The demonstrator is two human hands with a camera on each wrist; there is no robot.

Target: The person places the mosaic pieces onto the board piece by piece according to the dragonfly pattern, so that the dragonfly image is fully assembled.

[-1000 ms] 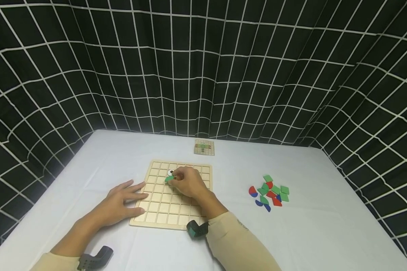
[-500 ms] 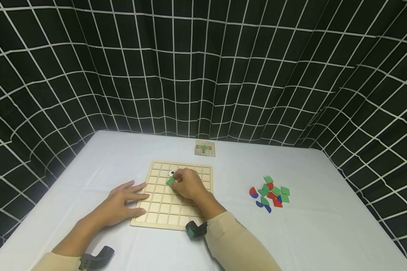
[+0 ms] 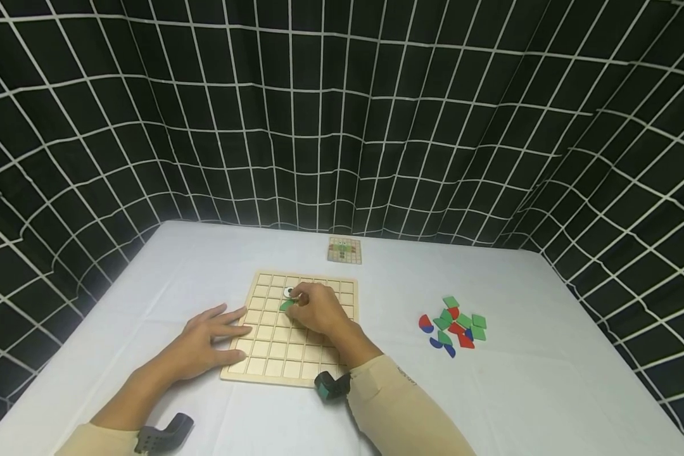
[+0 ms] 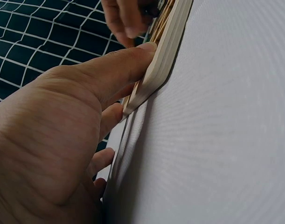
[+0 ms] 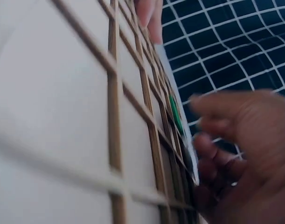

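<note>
A pale wooden grid board (image 3: 270, 349) lies on the table. My left hand (image 3: 202, 342) rests at its left edge with fingers spread; in the left wrist view the thumb touches the rim. My right hand (image 3: 319, 310) is over the upper part of the board, fingers loosely bent. By its fingertips are a green flat piece (image 3: 286, 305) and a white piece with a black dot (image 3: 287, 292). In the right wrist view, the green piece (image 5: 176, 113) lies at the board's surface and the thumb appears slightly apart from it. The right hand covers several cells.
To the right lies a loose pile of green, red and blue flat pieces (image 3: 453, 326). A small card with a gridded coloured pattern (image 3: 344, 250) sits behind the board. A dark curtain with white grid lines (image 3: 342, 126) surrounds the white table (image 3: 547, 380).
The green piece has turned a little and sits flatter on the board. My right hand has shifted only slightly around it; my left hand stays at the board's edge.
</note>
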